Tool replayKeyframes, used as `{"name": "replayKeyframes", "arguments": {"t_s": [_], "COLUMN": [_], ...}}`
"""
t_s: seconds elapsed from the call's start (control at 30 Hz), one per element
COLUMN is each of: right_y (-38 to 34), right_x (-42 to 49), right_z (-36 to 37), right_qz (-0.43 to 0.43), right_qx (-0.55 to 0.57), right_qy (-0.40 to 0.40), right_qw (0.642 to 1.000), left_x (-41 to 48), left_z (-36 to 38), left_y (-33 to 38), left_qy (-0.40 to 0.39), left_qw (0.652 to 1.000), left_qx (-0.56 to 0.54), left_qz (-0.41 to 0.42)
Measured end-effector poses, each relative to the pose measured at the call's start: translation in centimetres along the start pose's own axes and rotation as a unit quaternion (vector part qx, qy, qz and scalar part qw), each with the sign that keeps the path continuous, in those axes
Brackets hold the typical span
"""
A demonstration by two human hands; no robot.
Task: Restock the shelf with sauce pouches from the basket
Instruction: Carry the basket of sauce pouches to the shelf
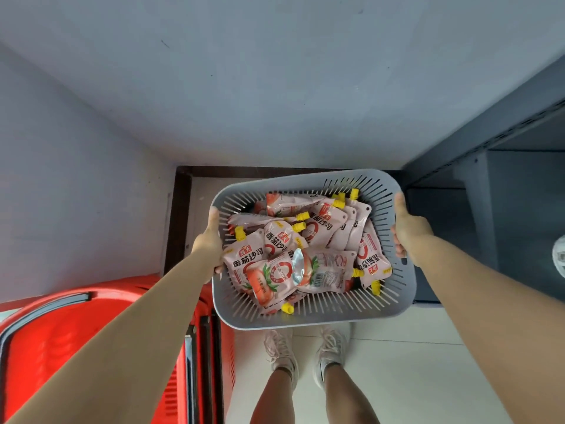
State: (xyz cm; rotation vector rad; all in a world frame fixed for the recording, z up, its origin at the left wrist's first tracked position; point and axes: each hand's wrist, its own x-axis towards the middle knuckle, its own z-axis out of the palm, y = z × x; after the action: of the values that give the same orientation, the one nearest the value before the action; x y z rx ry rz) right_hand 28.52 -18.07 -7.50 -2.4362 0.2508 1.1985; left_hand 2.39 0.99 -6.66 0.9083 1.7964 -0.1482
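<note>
Basically nothing is stocked yet. The grey basket [305, 322] is held off the floor, with the left grip [208, 240] clamped on its left rim and the right grip [409, 234] clamped on its right rim, thumb on top. Sauce pouches [244, 255] are piled loose inside, yellow caps pointing every way. The shelf [489, 130] is to the right, and its visible bays show no pouches. My read is that the whole transfer is left. A red shopping cart [76, 332] sits lower left.
</note>
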Motion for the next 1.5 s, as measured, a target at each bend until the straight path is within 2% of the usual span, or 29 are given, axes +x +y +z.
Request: {"name": "replayKeyframes", "arguments": {"t_s": [0.37, 0.6, 0.8, 0.97, 1.13, 1.4, 1.5], "right_y": [5.9, 11.2, 17.0, 23.8, 32.2, 48.5, 53.0], "right_x": [-7.1, -14.9, -22.3, -28.3, -32.9, -37.9, -39.2], "right_z": [-4.1, -8.6, -12.6, -16.0, -19.1, -25.0, -28.2], "right_qz": [0.046, 0.071, 0.088, 0.119, 0.159, 0.219, 0.229], "right_qx": [0.017, 0.078, 0.177, 0.265, 0.371, 0.512, 0.521], "right_qy": [-0.041, -0.005, 0.049, 0.071, 0.098, 0.126, 0.141], "right_qw": [0.998, 0.994, 0.979, 0.954, 0.910, 0.821, 0.810], "left_x": [-9.1, -15.7, -22.3, -28.4, -35.2, -47.0, -50.7], "left_z": [-2.7, -3.6, -2.9, 0.0, 5.3, 17.7, 22.4], "left_y": [-3.1, -3.7, -2.5, -2.3, -4.2, -10.4, -12.7], "left_qy": [-0.023, -0.055, -0.081, -0.119, -0.199, -0.285, -0.318], "left_qw": [0.998, 0.995, 0.977, 0.944, 0.894, 0.797, 0.771], "left_qx": [0.037, 0.080, 0.169, 0.253, 0.326, 0.454, 0.492], "left_qz": [-0.036, 0.022, 0.105, 0.174, 0.234, 0.278, 0.251]}}
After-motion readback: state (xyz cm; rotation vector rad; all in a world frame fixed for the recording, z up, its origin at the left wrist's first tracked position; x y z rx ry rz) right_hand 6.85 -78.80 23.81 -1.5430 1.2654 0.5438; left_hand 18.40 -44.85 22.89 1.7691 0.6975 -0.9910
